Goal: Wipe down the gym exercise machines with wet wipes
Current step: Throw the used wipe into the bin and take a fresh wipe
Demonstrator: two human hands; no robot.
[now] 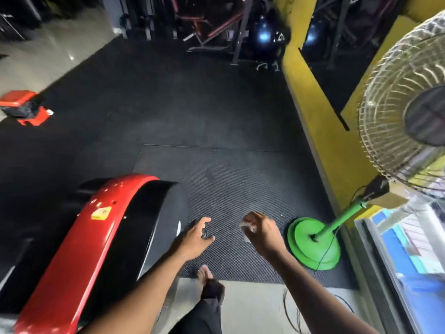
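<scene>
Two hands out — my right hand (261, 233) pinches a crumpled wet wipe (246, 229), my left hand (195, 239) open and empty beside the red machine (96, 235) — wiping looks barely begun.

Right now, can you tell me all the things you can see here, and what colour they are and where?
exercise machine: one, red and black, bottom left beside the left hand.
small machine: one, red and black, far left on the floor.
floor mats: several, black, covering the middle of the floor.
fan: one, pale wire cage on a green pole and round green base, right side.
wall: one, yellow, right of the mats.
gym frames: several, black and red, at the back; blurred.
wipe: one, white, pinched in the right hand.
foot: one, bare, at the mat's near edge.
left hand: one, fingers spread, holding nothing.
right hand: one, curled round the wipe.
</scene>
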